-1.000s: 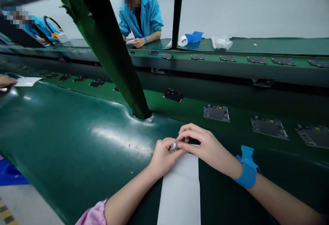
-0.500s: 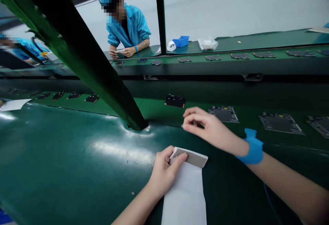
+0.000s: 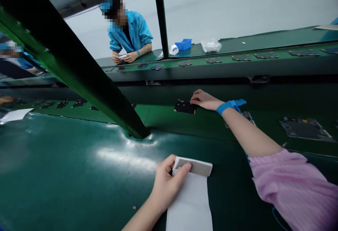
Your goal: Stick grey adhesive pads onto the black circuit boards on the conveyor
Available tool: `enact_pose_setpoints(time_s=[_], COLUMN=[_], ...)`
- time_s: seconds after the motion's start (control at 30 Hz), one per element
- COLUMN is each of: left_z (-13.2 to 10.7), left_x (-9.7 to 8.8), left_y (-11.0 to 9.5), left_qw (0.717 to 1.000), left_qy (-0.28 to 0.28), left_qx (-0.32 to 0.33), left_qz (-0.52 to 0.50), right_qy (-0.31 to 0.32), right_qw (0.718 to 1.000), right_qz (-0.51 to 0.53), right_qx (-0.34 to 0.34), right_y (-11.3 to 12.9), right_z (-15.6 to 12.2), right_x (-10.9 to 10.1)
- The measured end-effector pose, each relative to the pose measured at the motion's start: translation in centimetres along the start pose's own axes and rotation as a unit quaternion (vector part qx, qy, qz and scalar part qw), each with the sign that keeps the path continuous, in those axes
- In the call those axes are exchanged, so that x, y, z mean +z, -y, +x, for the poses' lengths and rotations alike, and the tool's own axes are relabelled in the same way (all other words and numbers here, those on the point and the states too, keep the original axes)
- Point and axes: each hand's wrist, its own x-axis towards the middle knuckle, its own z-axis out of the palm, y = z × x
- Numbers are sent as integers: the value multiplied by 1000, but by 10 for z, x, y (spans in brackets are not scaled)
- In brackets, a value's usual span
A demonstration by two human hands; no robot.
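My left hand (image 3: pixel 165 183) is closed on a long white paper strip (image 3: pixel 188 203), its thumb pressing a grey band (image 3: pixel 200 168) at the folded upper end. The strip hangs down toward the bottom edge of the view. Farther forward, my right hand (image 3: pixel 206 101) has its fingertips pinched together at the upper right corner of a dark circuit board (image 3: pixel 184 108) lying on the green belt (image 3: pixel 158 116). Whatever the fingertips hold, if anything, is too small to make out. A blue band (image 3: pixel 228 106) circles the right wrist.
A slanting dark post (image 3: pixel 105 94) rises from the green table (image 3: pixel 79 174) on the left. Another circuit board (image 3: pixel 306 129) lies right of my arm. Across from me, a person in blue (image 3: pixel 132 30) leans over the far bench near a blue bin (image 3: pixel 183 44).
My right hand has reached forward from above the strip to the dark board's corner. Boards on the near belt have shifted right. My left hand keeps its hold on the paper strip.
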Motion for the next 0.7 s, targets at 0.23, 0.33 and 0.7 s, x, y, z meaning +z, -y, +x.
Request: enact_pose_setpoints(time_s=[0.23,0.33,0.7], left_z=[0,1,-1], left_x=[0,0,0], left_y=[2,1,2], left_qw=[1000,1000,1000], left_qy=[-1,-2,7], left_qx=[-6,-5,3], left_qz=[-3,-6,-20], right_qy=[-5,-24,-20], right_qw=[1000,999,996], right_qz=[-19,-8,-81], right_qx=[-1,21,-16], right_y=[-11,-17,15], right_z=[-10,-14,-16], right_x=[-2,-1,9])
